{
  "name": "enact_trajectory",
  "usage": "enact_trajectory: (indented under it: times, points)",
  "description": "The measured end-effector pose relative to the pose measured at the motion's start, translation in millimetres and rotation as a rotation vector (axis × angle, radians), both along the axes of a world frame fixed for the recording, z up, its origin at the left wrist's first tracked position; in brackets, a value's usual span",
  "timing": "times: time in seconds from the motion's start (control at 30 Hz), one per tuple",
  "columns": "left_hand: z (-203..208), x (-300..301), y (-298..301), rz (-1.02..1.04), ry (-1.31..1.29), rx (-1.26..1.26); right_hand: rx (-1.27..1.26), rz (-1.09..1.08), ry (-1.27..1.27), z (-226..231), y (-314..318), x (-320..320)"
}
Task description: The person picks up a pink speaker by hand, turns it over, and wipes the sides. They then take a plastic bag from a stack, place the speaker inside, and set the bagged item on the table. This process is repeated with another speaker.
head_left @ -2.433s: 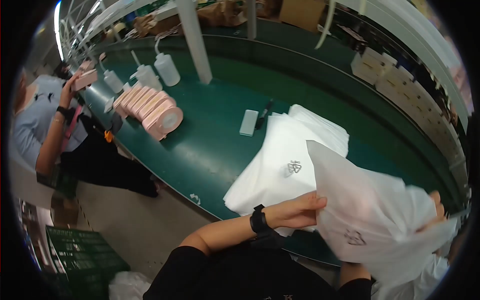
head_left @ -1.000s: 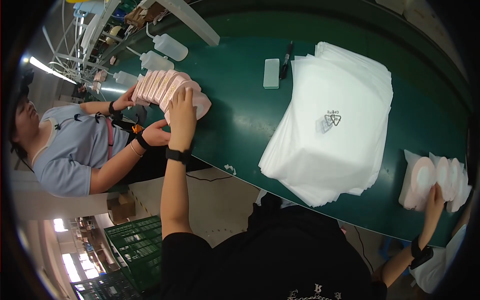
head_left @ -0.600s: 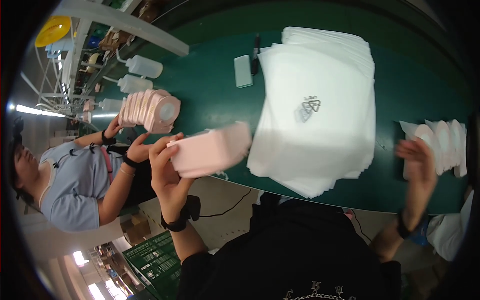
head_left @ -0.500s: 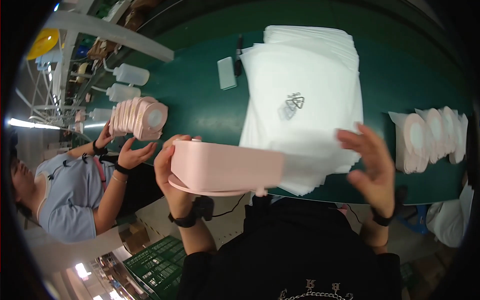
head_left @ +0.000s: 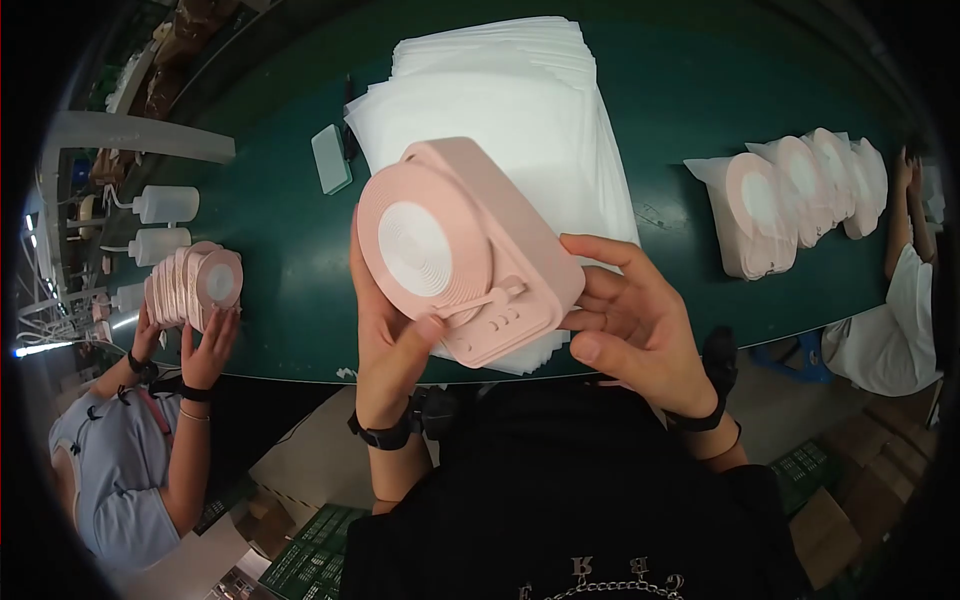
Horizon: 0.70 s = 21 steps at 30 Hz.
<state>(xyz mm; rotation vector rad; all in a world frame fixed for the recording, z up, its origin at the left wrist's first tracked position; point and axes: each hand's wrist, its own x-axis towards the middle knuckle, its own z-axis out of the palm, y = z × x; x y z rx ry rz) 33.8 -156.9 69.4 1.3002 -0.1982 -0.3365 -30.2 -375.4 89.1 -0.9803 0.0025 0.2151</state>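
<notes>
A pink turntable-shaped device (head_left: 535, 235) with a white disc centre and a small tone arm is held tilted above the table's near edge. My left hand (head_left: 388, 350) grips it at the left, thumb on the front face by the tone arm, the other fingers partly hidden behind. My right hand (head_left: 640, 330) is at its right side, fingertips against the edge and thumb apart near the lower corner. Beneath and behind the device lies a tall stack of white translucent sheets or bags (head_left: 480, 85).
On the green table (head_left: 290, 240) are a pale green box (head_left: 331, 160) and a dark pen-like tool. White bottles (head_left: 165, 204) stand left, near a co-worker (head_left: 120, 460) whose hands touch a row of pink devices (head_left: 195, 285). Wrapped pink devices (head_left: 755, 215) stand right, near another person (head_left: 880, 340).
The device has turned so its disc face shows, where its plain side showed before. My right hand has come in from the right to its edge. The view has shifted right.
</notes>
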Motion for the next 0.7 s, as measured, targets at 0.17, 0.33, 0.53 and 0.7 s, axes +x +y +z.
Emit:
enact_trajectory:
  times: [0.17,0.33,0.53,0.7]
  points:
    - [23.2,-8.8,-15.7,-0.027,-0.064,-0.061,-0.003,-0.08,0.018,-7.9,5.0,0.5]
    - [23.8,-11.7,-18.1,-0.069,-0.151,0.046,-0.042,-0.143,0.057,-12.9,3.6,2.9]
    - [23.0,-13.5,-25.4,-0.095,-0.2,0.112,-0.228,-0.173,-0.109,-20.6,1.6,6.4]
    - [36.5,-19.2,-30.1,-0.06,-0.131,-0.172,0.105,-0.178,0.116,-26.5,-4.7,12.3]
